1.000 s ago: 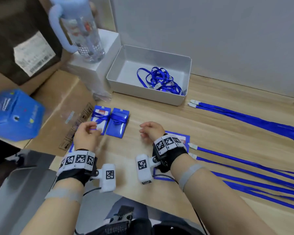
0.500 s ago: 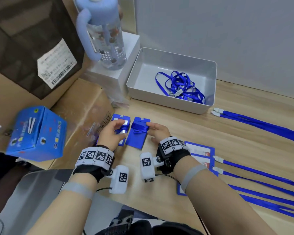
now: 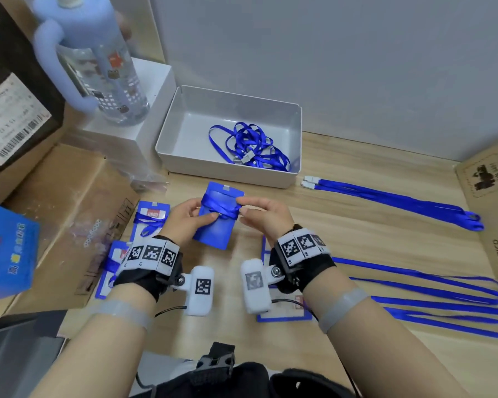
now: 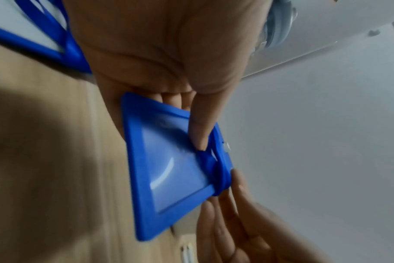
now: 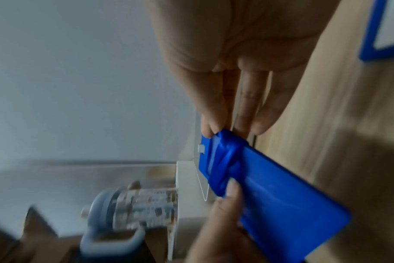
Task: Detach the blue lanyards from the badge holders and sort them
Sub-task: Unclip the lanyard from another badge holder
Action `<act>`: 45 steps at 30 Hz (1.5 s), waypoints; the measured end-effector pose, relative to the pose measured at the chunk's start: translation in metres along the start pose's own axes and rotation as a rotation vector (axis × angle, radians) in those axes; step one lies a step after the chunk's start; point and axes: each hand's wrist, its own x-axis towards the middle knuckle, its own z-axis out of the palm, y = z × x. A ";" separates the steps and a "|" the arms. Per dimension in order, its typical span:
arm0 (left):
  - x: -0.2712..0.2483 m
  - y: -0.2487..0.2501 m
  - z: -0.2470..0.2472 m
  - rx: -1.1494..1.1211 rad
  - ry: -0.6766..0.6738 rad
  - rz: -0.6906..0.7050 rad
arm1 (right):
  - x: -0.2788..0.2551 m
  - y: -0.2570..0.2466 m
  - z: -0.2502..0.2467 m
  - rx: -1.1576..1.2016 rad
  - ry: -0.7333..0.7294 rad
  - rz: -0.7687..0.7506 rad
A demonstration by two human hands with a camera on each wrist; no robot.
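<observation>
Both hands hold one blue badge holder [image 3: 217, 228] [image 4: 175, 174] [image 5: 281, 192] lifted above the wooden table, its blue lanyard [image 3: 222, 207] [image 5: 225, 160] wound and knotted round its upper part. My left hand [image 3: 184, 222] grips the holder's left edge, thumb pressing by the knot. My right hand [image 3: 259, 212] pinches the wound lanyard at the holder's right edge. Two more wrapped badge holders [image 3: 151, 218] lie to the left. Loose lanyards [image 3: 250, 147] lie tangled in the grey tray [image 3: 227, 175].
Straightened lanyards [image 3: 394, 198] lie across the table on the right, more below them [image 3: 443, 300]. Flat badge cards [image 3: 282, 313] lie under my right wrist. Cardboard boxes [image 3: 69, 202], a blue carton [image 3: 6, 248] and a water bottle [image 3: 98, 64] stand at the left.
Both hands reached to the wrapped holders at the left, took the right-hand one and lifted it toward the table's middle. The camera has moved closer and turned.
</observation>
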 end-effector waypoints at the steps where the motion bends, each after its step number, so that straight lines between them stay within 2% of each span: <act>1: -0.001 0.006 0.008 -0.002 0.010 0.012 | -0.004 -0.004 -0.004 -0.069 0.015 -0.048; 6: -0.003 0.029 0.043 0.056 0.081 0.091 | -0.014 -0.023 -0.019 -0.300 0.039 -0.231; 13: -0.003 0.046 0.057 0.239 0.127 0.154 | -0.019 -0.045 -0.042 -0.394 -0.043 -0.328; 15: -0.005 0.048 0.059 0.192 0.124 0.170 | -0.015 -0.047 -0.047 -0.303 0.003 -0.343; 17: -0.008 0.050 0.059 0.186 0.101 0.198 | -0.012 -0.049 -0.052 -0.095 0.058 -0.314; 21: -0.006 0.048 0.059 0.432 -0.017 0.268 | -0.009 -0.063 -0.061 0.288 0.027 -0.265; 24: 0.002 0.044 0.056 0.361 0.040 0.260 | -0.011 -0.082 -0.071 0.550 0.027 -0.306; 27: 0.005 0.046 0.051 0.258 0.106 0.265 | -0.012 -0.094 -0.091 0.654 0.142 -0.333; 30: 0.007 0.051 0.052 0.212 0.019 0.317 | -0.014 -0.094 -0.109 0.589 0.236 -0.343; 34: 0.010 0.057 0.063 0.311 -0.160 0.359 | -0.016 -0.095 -0.104 0.534 0.237 -0.381; 39: 0.015 0.058 0.062 0.475 -0.174 0.352 | -0.022 -0.113 -0.105 0.532 0.279 -0.514; 42: 0.011 0.061 0.060 0.301 -0.158 0.349 | -0.024 -0.118 -0.104 0.399 0.236 -0.554; 45: 0.003 0.069 0.062 0.157 -0.169 0.362 | -0.020 -0.110 -0.098 0.158 0.201 -0.512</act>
